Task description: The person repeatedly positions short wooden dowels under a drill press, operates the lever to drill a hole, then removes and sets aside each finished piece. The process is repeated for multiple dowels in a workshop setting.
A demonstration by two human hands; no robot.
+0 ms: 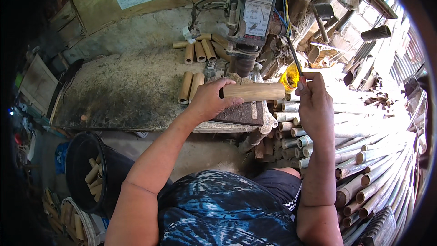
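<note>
My left hand (211, 99) is wrapped round one end of a short bamboo tube (261, 92), which lies level below the spindle of a drill press (245, 59). I cannot make out whether a drill bit touches the tube. My right hand (314, 98) is closed round the lower end of the press's dark feed lever (295, 57), with a bit of red showing at the grip. Two cut bamboo pieces (185, 88) lean side by side on the workbench (123, 89), left of my left hand. More cut pieces (200, 51) lie behind them.
A black bucket (102, 150) with cut bamboo pieces stands below the bench at left, beside a white bucket (93, 225) of pieces. Long bamboo poles (364, 168) are stacked at right. A yellow container (290, 76) sits behind the tube. Cables (207, 5) hang near the wall.
</note>
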